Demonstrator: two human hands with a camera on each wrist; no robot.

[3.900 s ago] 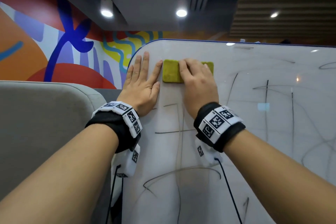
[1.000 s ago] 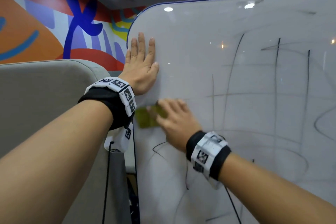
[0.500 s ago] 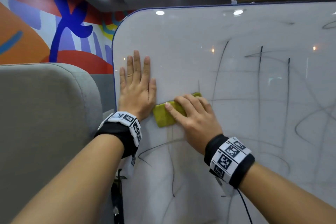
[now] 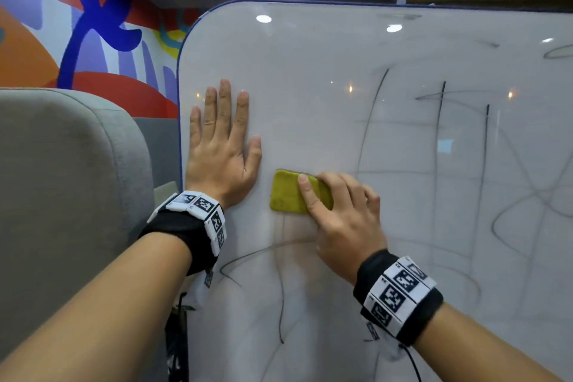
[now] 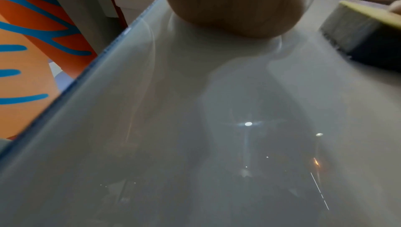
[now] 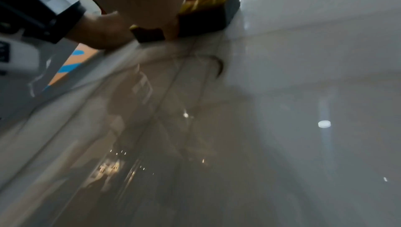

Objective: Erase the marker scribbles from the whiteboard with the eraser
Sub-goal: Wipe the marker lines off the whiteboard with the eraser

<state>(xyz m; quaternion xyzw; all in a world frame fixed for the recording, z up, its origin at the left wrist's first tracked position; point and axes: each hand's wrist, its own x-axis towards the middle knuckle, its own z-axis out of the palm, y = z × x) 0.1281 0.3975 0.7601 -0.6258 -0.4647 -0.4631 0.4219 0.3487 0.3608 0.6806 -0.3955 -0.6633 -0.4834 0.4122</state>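
Note:
The whiteboard point(image 4: 310, 87) stands upright with dark marker scribbles point(image 4: 440, 121) across its middle and right, and more lines point(image 4: 280, 304) below the hands. My left hand point(image 4: 220, 146) lies flat on the board near its left edge, fingers straight and pointing up. To its right sits the yellow eraser point(image 4: 285, 192), which my right hand point(image 4: 338, 214) grips and presses against the board, fingers laid over its top. The left wrist view shows the eraser's grey felt side point(image 5: 358, 30) beside the heel of my left hand point(image 5: 234, 8). In the right wrist view the eraser point(image 6: 208, 18) sits under my fingers.
A grey padded partition point(image 4: 68, 195) stands just left of the board's blue-rimmed left edge point(image 4: 179, 133). Behind it is a painted wall point(image 4: 77, 40) in orange, red and blue. Ceiling lights reflect on the glossy board.
My right hand slid the eraser up from below my left wrist, then rightward away from the left palm. The left hand stayed flat on the board.

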